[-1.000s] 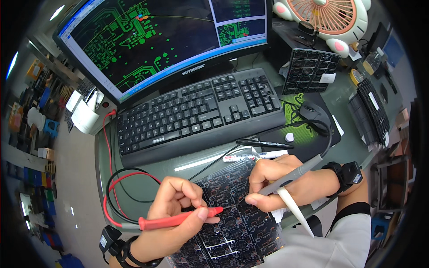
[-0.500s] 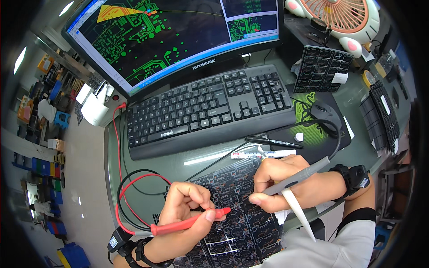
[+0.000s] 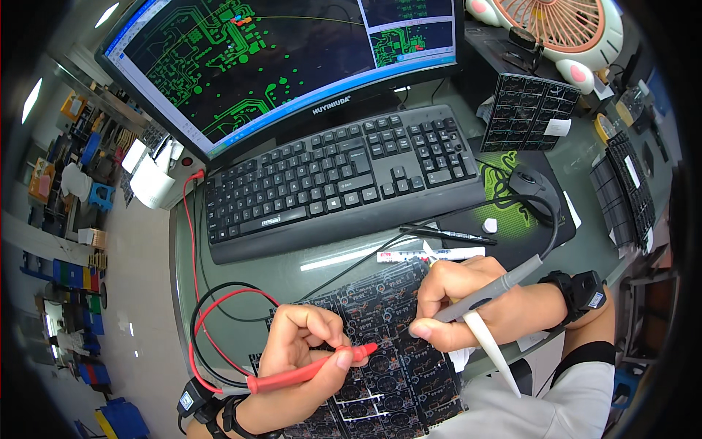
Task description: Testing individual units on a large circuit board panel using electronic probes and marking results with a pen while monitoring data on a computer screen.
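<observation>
Across my lap and the desk's near edge lies a black circuit board panel (image 3: 387,300) with many repeated sections. My left hand (image 3: 303,355) is closed around a red test probe (image 3: 292,373), its red end pointing right over the middle of the panel. My right hand (image 3: 475,296) grips a grey pen-shaped tool (image 3: 486,296) with a black cable at its rear; its tip is hidden by the fingers. A slim white stick-like tool (image 3: 493,355) also passes through this hand, a pale pointed end showing beyond the knuckles.
Beyond the panel are a white marker (image 3: 391,255), a black pen (image 3: 457,235), a keyboard (image 3: 329,183) and a mouse (image 3: 530,186) on its pad. A monitor (image 3: 292,66) shows a green board layout. Red and black leads (image 3: 219,296) loop at left. More panels (image 3: 526,110) and a fan (image 3: 559,29) stand right.
The yellow wedge on the monitor has disappeared, leaving the thin line. Both hands keep nearly the same place and grip; the view has shifted slightly.
</observation>
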{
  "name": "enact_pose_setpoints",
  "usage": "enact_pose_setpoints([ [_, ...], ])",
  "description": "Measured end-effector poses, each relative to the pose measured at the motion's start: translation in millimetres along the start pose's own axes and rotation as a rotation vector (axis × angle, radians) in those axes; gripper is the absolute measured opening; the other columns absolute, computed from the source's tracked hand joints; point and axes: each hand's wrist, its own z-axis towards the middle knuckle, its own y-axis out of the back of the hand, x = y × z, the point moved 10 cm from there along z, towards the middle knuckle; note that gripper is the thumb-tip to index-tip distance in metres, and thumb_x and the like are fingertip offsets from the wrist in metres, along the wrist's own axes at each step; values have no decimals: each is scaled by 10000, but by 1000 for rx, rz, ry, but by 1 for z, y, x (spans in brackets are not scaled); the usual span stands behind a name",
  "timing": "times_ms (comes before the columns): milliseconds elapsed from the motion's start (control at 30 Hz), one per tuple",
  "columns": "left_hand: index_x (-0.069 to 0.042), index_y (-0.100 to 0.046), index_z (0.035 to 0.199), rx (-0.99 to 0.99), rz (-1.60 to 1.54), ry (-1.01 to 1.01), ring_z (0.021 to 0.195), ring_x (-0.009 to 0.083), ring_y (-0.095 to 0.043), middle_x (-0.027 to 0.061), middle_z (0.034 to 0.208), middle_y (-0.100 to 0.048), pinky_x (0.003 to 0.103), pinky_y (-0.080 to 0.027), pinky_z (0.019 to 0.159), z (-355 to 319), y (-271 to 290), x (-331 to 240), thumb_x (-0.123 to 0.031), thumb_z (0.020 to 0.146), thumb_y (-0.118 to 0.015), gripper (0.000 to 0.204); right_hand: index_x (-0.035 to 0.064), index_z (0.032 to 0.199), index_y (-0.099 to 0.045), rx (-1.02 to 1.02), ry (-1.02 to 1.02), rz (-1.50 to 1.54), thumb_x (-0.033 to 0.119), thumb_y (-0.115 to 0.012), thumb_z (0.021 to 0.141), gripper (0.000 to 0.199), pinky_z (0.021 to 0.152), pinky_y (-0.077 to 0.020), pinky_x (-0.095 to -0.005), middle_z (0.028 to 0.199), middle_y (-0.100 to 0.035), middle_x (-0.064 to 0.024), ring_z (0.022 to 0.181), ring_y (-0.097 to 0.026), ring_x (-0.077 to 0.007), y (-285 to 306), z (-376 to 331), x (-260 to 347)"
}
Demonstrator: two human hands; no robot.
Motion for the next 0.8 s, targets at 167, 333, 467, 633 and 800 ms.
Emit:
enact_pose_setpoints([
  [167,-56,-323,1031,10,-2,-16,851,113,-566,95,994,-422,396,-594,847,-1,-1,1,45,887,-557,293,57,812,-525,45,-28,-18,147,-730,851,228,490,-451,-255,689,-625,-31,550,-591,-127,0,1,2],
  [333,-54,-322,1015,4,68,-54,838,106,-561,99,1006,-410,378,-591,852,-3,-3,-5,65,876,-564,304,61,809,-520,51,-21,-22,150,-739,847,239,488,-465,-257,702,-652,-40,553,-613,-135,-2,1,-1],
  [467,-42,-380,1032,-5,94,-67,873,138,-566,106,1023,-461,343,-545,854,-9,-5,-2,68,868,-556,264,64,808,-520,60,-29,-31,158,-746,843,247,482,-466,-257,702,-654,-39,549,-616,-137,-4,1,-1],
  [633,-66,-327,1005,50,236,-87,826,95,-472,77,982,-395,288,-548,819,-6,-11,-8,146,866,-523,321,58,829,-523,7,-29,13,209,-690,872,230,466,-408,-264,616,-553,-22,515,-523,-106,-2,0,-1],
  [800,-56,-356,1016,42,234,-112,837,108,-491,91,998,-424,294,-545,811,-7,-10,-9,121,870,-534,290,59,822,-520,-5,-12,-1,213,-693,870,236,468,-413,-272,616,-547,-25,511,-522,-122,-1,0,-1],
])
